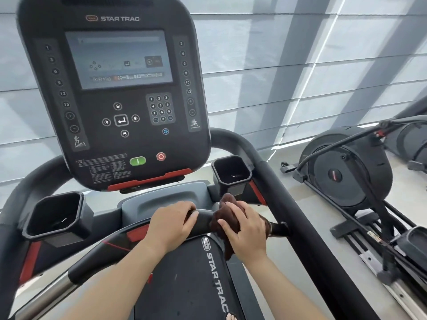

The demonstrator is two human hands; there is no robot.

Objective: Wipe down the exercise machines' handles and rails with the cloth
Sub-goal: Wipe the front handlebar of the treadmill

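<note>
I stand on a black treadmill, facing its console. A curved black front handlebar runs across below the console. My left hand grips the middle of this bar, fingers curled over its top. Just to its right, my right hand holds a dark brown cloth wrapped around the bar, fingers spread over it. Part of the cloth hangs below the bar. The thick right side rail slopes down toward me beside my right hand.
Two black cup holders, left and right, flank the console. An elliptical machine stands on the pale floor to the right. Grey window blinds fill the wall ahead. The left side rail curves down at the frame's edge.
</note>
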